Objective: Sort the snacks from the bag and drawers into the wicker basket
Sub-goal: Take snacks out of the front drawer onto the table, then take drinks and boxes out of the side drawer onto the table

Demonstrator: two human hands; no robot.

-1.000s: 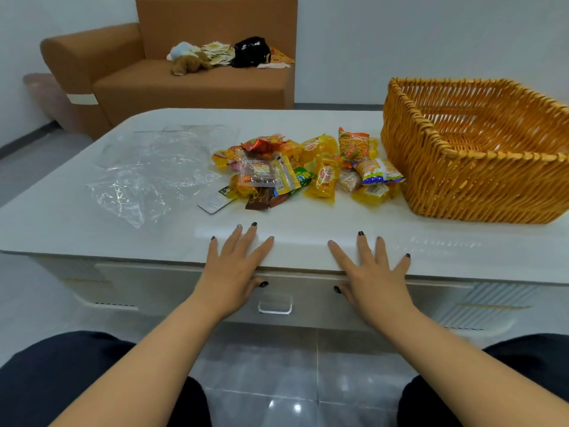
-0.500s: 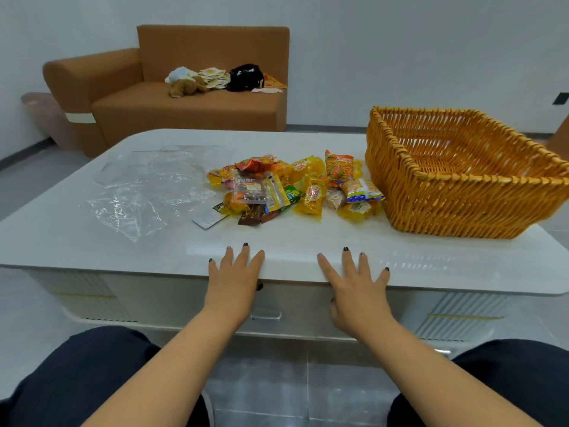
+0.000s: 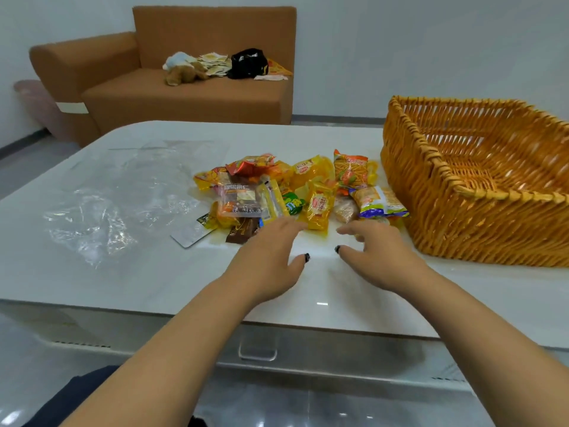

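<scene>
Print on snack packets mostly too small or blurred to read; orange chip packet shows partial Latin word at top, starts "Ca", rest unclear; clear packet with brown contents carries white Chinese characters, not legible; green packet has large white character, unreadable; yellow packet bears red oval logo, text inside indistinct

"How were the arms?"
"Both stretched forward, bare, side by side. The left hand was palm down, fingers loosely extended. The right hand matched it, fingers spread and slightly bent, holding nothing."
</scene>
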